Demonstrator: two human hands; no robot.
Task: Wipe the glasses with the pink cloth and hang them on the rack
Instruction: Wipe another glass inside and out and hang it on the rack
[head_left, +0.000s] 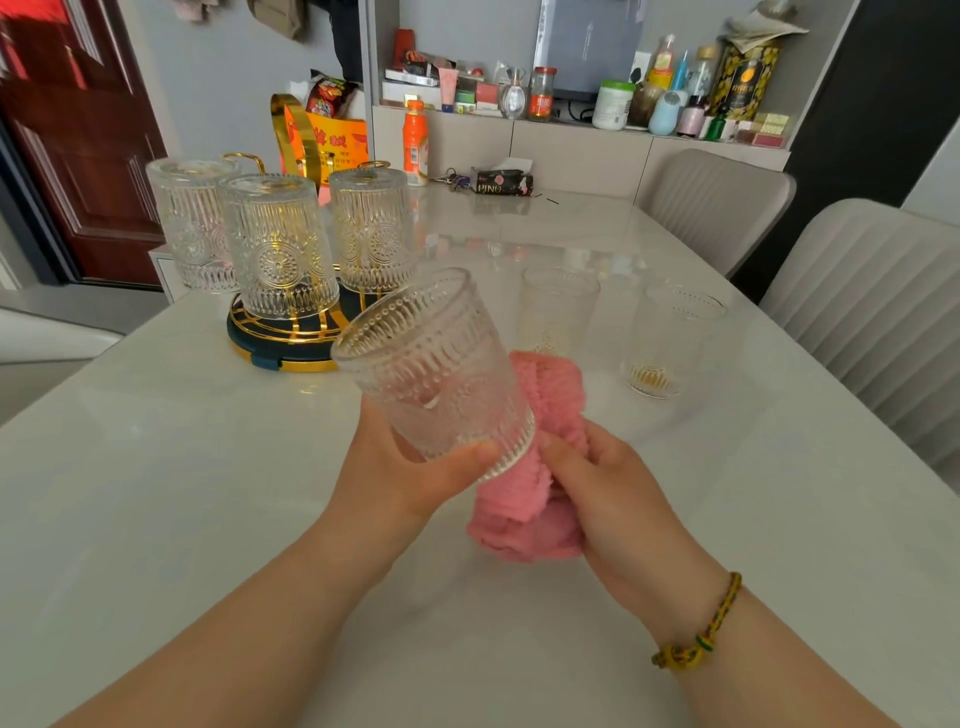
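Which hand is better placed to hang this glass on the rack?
Probably left. The left hand grips the glass, and the rack stands on its side; the right hand holds the pink cloth.

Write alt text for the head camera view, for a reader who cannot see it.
Over a white table, a person's left hand holds a tilted ribbed glass while the right hand grips a pink cloth beside its base. Three glasses hang upside down on a gold rack at left; two more glasses stand upright at right.

The black tissue pack (501, 182) at the far side of the worktop (208, 467) reads "PINO"; other labels are too blurred to read.
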